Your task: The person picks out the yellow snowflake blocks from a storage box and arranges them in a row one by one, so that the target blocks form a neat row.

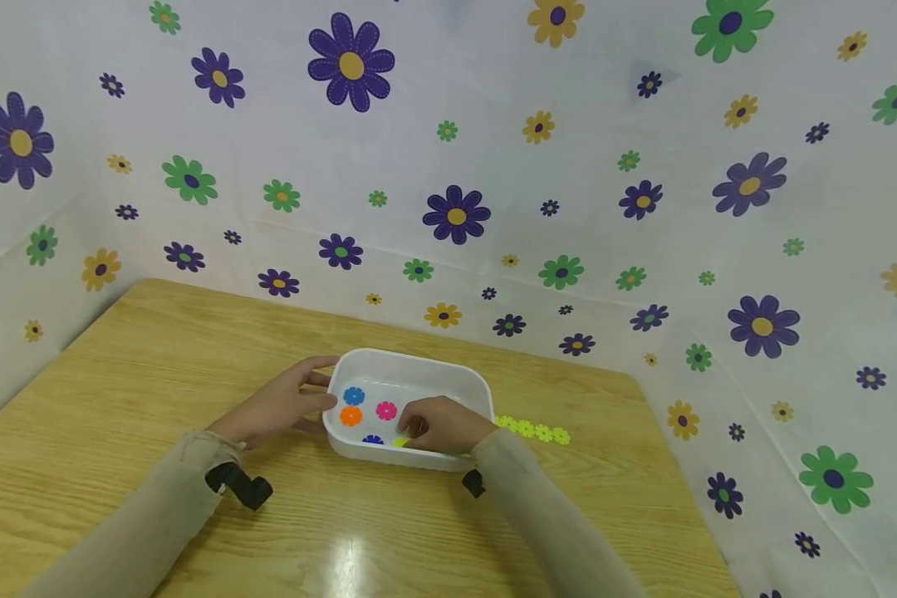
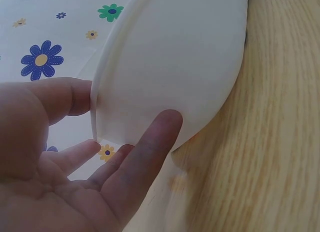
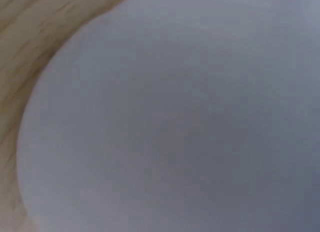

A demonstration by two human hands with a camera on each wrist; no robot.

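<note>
A white plastic tub (image 1: 389,453) stands on the wooden table with several flower-shaped discs inside. Among them are a light blue disc (image 1: 355,396), an orange disc (image 1: 351,415), a pink disc (image 1: 386,410) and a dark blue disc (image 1: 373,439). My left hand (image 1: 287,403) touches the tub's left end, its fingers loosely spread; the left wrist view shows fingertips against the outer wall (image 2: 175,47). Inside the tub, my right hand (image 1: 446,425) has curled fingers at a yellow disc (image 1: 401,443), partly hidden under them. The right wrist view shows only a blurred white tub surface (image 3: 175,117).
Right of the tub, a row of yellow flower-shaped discs (image 1: 542,433) lies on the wooden table (image 1: 269,531). A white sheet printed with flowers (image 1: 389,158) hangs behind the table and along its sides. Dark straps (image 1: 241,486) circle the wrists.
</note>
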